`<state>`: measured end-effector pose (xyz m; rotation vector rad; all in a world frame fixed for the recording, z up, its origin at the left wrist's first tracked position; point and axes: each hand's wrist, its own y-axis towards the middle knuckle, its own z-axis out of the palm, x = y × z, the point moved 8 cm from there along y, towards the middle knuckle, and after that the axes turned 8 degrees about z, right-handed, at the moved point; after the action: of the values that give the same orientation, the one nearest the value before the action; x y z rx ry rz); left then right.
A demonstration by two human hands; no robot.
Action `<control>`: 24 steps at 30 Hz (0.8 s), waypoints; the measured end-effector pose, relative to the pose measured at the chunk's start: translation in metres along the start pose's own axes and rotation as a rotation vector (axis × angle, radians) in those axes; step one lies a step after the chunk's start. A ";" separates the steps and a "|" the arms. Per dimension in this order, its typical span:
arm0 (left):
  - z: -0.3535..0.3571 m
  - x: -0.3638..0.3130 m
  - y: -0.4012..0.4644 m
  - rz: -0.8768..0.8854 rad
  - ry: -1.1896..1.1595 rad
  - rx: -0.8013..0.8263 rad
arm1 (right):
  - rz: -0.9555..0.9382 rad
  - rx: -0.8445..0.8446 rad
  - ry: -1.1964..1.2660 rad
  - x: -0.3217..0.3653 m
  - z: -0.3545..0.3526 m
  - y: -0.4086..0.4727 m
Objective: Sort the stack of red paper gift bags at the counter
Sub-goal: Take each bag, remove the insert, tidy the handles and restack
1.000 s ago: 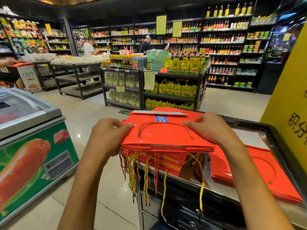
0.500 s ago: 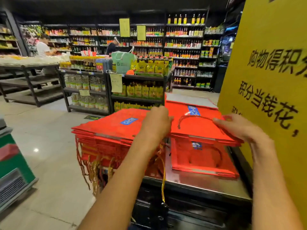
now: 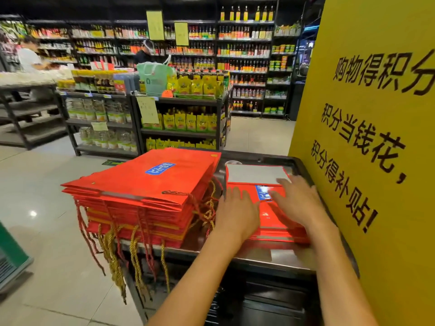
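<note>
seemingly both hands [image 3: 270, 208] atop short stack [image 3: 277, 231]

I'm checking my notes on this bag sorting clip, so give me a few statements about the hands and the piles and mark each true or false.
1. Both hands rest flat on the short pile of red bags. True.
2. The tall pile stands on the right. False: it is left of the short pile.
3. The right hand grips a cord handle. False: its fingers lie spread on the bag.
4. The left hand is between the two piles' tops. False: it lies on the short pile.
5. A yellow sign stands to the right. True.
</note>
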<state>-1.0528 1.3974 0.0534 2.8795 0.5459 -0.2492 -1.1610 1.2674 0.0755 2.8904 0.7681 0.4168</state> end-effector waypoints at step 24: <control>-0.191 -0.007 -0.080 0.161 0.182 -0.520 | -0.454 0.136 0.409 0.144 -0.061 -0.042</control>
<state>-1.0647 1.5107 0.2257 2.4277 0.3397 0.1610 -1.0790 1.3787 0.1587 2.6476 1.5227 0.9347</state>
